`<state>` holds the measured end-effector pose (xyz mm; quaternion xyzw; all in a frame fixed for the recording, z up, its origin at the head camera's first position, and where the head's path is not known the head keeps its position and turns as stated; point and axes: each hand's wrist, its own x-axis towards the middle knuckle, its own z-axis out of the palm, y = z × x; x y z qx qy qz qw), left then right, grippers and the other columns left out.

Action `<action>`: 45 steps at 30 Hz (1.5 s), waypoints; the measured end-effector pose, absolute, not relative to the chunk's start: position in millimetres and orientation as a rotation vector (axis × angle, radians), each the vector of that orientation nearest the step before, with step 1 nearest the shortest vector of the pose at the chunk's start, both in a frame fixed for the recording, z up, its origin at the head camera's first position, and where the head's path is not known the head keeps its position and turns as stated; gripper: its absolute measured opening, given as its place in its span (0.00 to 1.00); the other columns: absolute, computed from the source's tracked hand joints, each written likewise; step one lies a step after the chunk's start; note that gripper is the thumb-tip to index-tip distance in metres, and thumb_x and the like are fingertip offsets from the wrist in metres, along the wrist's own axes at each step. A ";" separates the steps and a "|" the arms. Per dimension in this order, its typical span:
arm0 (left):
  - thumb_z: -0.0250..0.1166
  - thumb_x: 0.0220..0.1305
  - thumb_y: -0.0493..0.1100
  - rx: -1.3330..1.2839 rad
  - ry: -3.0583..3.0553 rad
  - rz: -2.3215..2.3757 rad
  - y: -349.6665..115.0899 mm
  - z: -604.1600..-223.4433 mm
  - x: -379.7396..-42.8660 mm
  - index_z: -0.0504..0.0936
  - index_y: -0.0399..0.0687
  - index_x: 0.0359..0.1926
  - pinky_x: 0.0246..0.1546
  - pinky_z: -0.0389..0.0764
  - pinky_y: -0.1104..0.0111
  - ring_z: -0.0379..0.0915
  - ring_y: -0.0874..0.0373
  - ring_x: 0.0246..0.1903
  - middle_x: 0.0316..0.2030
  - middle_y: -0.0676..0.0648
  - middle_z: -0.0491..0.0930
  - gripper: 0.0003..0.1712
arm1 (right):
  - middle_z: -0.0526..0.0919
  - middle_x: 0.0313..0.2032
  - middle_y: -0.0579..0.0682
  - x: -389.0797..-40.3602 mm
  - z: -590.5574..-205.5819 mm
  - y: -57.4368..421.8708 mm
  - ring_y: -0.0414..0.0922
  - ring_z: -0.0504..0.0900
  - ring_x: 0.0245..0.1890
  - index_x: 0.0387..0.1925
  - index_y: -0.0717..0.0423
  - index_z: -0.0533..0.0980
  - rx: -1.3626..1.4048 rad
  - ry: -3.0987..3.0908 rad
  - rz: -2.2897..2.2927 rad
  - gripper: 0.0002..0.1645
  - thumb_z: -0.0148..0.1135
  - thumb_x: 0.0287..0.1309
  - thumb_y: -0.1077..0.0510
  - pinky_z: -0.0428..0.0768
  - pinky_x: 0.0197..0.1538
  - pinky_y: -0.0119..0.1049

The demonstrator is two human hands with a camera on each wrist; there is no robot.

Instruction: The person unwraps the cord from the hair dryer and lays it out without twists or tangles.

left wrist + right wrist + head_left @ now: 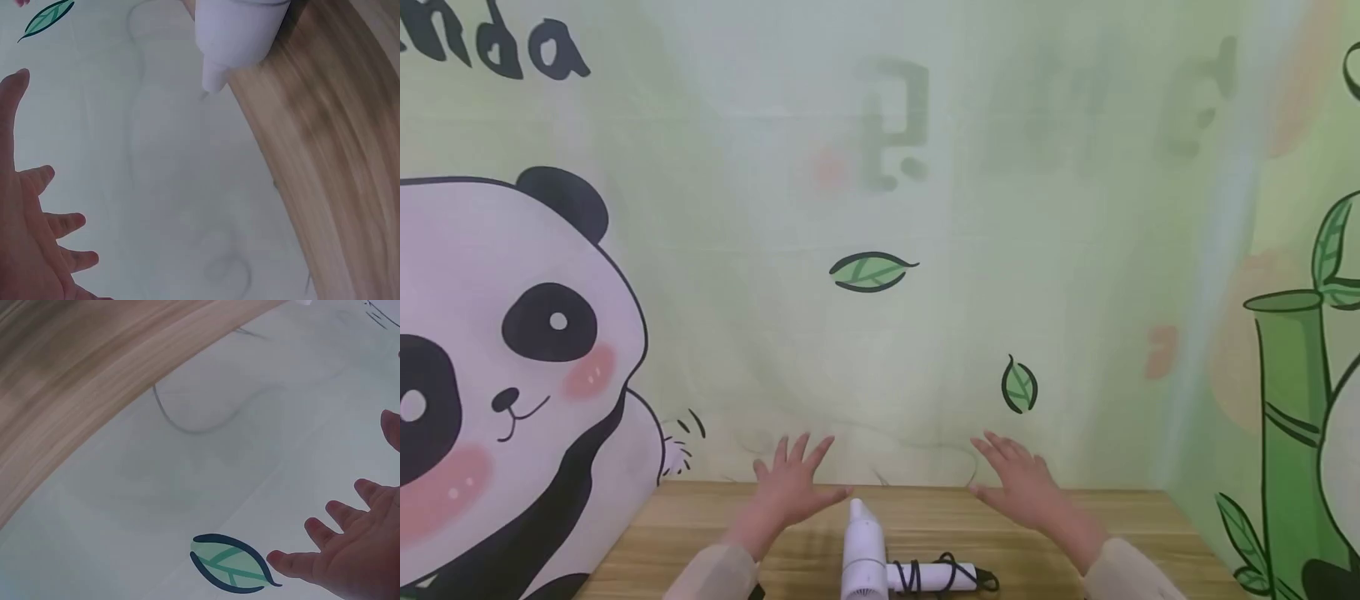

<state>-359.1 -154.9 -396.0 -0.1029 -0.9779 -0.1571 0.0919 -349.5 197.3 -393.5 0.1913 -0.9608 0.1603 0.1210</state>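
Note:
A white hair dryer [865, 554] lies on the wooden table between the two hands, its narrow nozzle pointing toward the back edge. Dark cord [953, 571] is wound around its handle, which extends to the right. My left hand [793, 483] is raised to the left of the nozzle, fingers spread and holding nothing. On the other side, my right hand [1018, 483] is held up with fingers extended, also with nothing in it. In the left wrist view the dryer's nozzle [215, 74] shows at the top, apart from the left fingers [65, 224].
The wooden table [700, 517] ends at a pale green fabric backdrop [737, 250] close behind the hands. Printed on it are a panda [550, 275] at left, leaves [871, 272] in the middle and bamboo [1292, 400] at right.

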 end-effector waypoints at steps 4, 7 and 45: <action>0.66 0.60 0.72 -0.287 -2.887 -0.480 -154.7 -406.1 -357.5 0.62 0.53 0.78 0.64 0.58 0.21 0.53 0.23 0.74 0.76 0.32 0.60 0.53 | 0.67 0.74 0.65 -342.7 -399.8 196.2 0.69 0.68 0.70 0.74 0.57 0.65 0.577 -2.763 0.481 0.42 0.66 0.65 0.45 0.68 0.64 0.77; 0.67 0.60 0.69 -0.296 -2.843 -0.533 -154.7 -414.7 -356.9 0.64 0.49 0.77 0.64 0.64 0.26 0.59 0.24 0.71 0.73 0.30 0.65 0.52 | 0.69 0.72 0.65 -338.1 -404.5 195.3 0.68 0.70 0.69 0.73 0.58 0.67 0.583 -2.735 0.497 0.40 0.66 0.65 0.47 0.70 0.65 0.74; 0.71 0.53 0.51 0.124 -2.665 -1.378 -81.0 -508.2 -341.6 0.57 0.11 0.66 0.39 0.85 0.49 0.78 0.40 0.36 0.39 0.26 0.79 0.55 | 0.85 0.45 0.55 -313.3 -496.8 175.2 0.56 0.85 0.45 0.43 0.60 0.82 0.820 -2.793 0.569 0.15 0.69 0.61 0.53 0.86 0.49 0.48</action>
